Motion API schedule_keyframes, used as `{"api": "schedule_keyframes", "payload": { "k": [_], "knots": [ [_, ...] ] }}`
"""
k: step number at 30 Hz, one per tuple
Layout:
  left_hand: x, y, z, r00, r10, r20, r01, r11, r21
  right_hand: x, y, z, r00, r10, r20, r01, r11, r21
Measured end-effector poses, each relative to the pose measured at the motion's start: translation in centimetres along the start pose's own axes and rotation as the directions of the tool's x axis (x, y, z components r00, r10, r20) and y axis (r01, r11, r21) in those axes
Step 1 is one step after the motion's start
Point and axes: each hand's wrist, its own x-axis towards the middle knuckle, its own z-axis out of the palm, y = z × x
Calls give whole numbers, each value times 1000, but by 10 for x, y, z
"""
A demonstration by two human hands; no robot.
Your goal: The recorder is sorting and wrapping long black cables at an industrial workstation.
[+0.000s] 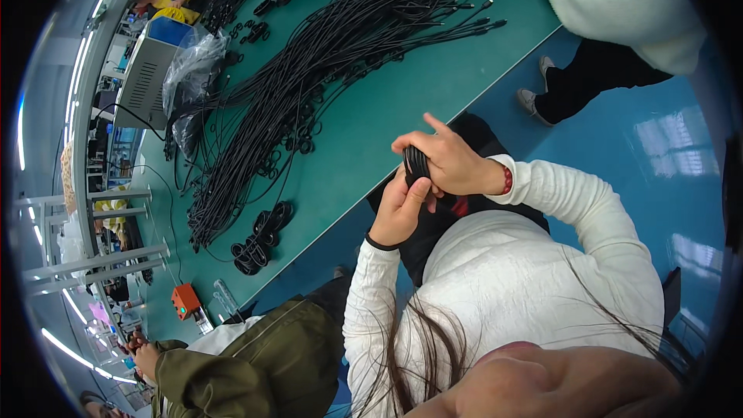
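Observation:
A small coil of black cable (416,164) is held up between my hands, just off the front edge of the green table. My left hand (400,213) grips its near side, thumb pressed against the loops. Over the far side curl several fingers of my right hand (458,159), with one finger sticking out. Where the fingers overlap behind the coil, I cannot see the cable ends. A long heap of loose black cables (309,58) with small plugs lies across the table beyond my hands. Several finished-looking coils (263,236) sit near the table's edge to the left.
The green tabletop (433,85) runs diagonally. A grey boxy machine (147,70) and clear plastic bags (188,77) stand at its far left. An orange device (185,301) lies near a co-worker in an olive jacket (263,356). Another person in a white fluffy sleeve (592,0) stands at right.

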Motion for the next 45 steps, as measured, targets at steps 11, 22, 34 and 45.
{"api": "schedule_keyframes", "payload": {
  "k": [11,22,34,45],
  "knots": [
    [-8,-15,-6,998,14,62,-13,1000,-2,-8,-14,-17,982,-155,108,39,726,687],
    [-8,-16,-11,985,-119,126,138,978,-154,1,-9,6,996,-59,74,12,854,520],
    [-15,-28,-41,996,-13,86,24,991,-129,52,-5,-11,974,-146,172,18,810,586],
    [-26,-22,-60,996,22,-89,-35,988,-151,184,56,36,899,68,-432,-294,826,-482]
  ]
}}
